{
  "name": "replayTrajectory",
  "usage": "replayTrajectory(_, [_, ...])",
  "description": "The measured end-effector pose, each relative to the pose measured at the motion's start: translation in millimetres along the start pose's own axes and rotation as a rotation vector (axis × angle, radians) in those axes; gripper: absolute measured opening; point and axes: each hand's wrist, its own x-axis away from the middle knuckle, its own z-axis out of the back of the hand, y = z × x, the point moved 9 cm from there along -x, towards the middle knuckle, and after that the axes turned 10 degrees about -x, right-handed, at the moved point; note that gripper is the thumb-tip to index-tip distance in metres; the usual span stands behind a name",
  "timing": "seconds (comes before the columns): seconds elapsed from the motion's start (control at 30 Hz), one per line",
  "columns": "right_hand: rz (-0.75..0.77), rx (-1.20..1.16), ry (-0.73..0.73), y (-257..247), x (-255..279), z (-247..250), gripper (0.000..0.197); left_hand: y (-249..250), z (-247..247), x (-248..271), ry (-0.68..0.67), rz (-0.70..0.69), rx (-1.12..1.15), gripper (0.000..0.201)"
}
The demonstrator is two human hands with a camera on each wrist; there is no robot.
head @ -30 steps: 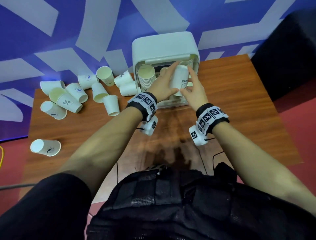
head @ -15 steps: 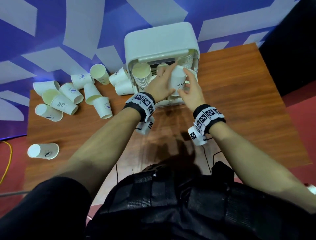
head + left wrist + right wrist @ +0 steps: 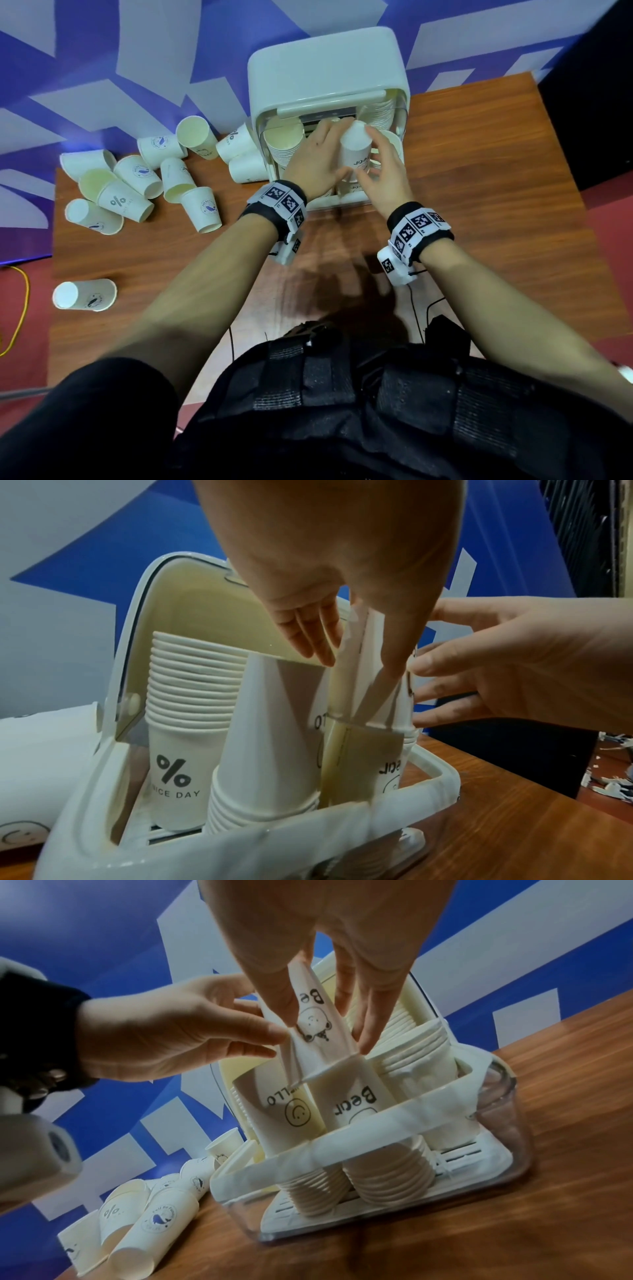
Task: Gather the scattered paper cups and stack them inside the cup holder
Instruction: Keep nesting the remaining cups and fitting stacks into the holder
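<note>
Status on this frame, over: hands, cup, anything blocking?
Left hand and right hand both pinching inverted cup. Cup sits over front stack in cup holder, not fully down. Nothing blocking; loose cups lie on table.

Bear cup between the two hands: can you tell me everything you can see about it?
The bear cup is white paper, printed with a little bear face and black letters. It is upside down, tilted, its rolled rim sitting over the top of an upside-down stack inside the cup holder. The left hand and right hand both pinch its sides.
</note>
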Motion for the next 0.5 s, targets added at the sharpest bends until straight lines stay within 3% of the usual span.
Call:
replayTrajectory(0.27, [-0.054,0.129,-0.065,22,4,-5,0.056,-7,-17,6,-0.035,-0.038,-0.254,0.063])
replayTrajectory(0.5, [-0.057,0.256,-0.104,25,0,-8,0.06,-7,-22,4,0.001,-0.028,-0.354,0.064])
